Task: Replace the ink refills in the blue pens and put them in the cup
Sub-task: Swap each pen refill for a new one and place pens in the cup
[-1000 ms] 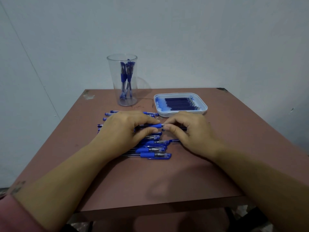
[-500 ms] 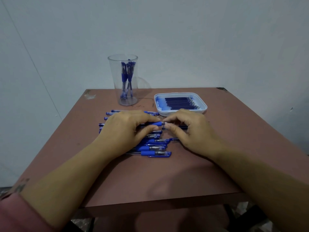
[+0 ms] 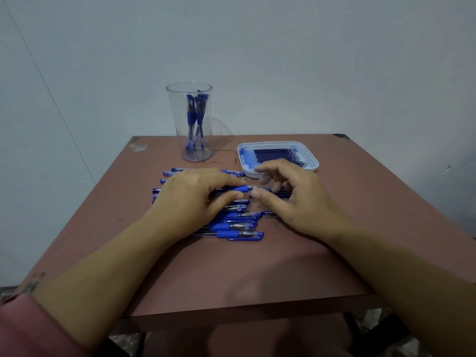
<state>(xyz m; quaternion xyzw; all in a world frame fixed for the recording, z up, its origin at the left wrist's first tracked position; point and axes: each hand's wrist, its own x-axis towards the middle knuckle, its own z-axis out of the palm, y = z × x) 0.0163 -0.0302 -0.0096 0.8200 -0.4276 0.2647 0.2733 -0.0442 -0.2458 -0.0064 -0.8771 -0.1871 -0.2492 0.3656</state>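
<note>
Mid-frame, the left hand [image 3: 195,194] holds a pen [image 3: 240,189]. The right hand [image 3: 296,199] curls nearby, and its hold is unclear. A weak pinch might drop the refill [image 3: 255,188].

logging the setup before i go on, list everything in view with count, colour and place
table: one, reddish brown, under everything
cup: one, clear, upright, far side of table
pens in cup: several, blue, standing inside
tray: one, white, right of cup
refills: a row, dark blue, in tray
loose pens: many, blue and clear, piled mid-table
held pen: one, blue grip, above the pile
sleeve: one, pink, left forearm
left hand: one, grips the held pen
right hand: one, fingers curled by the pen's tip, grip unclear
</note>
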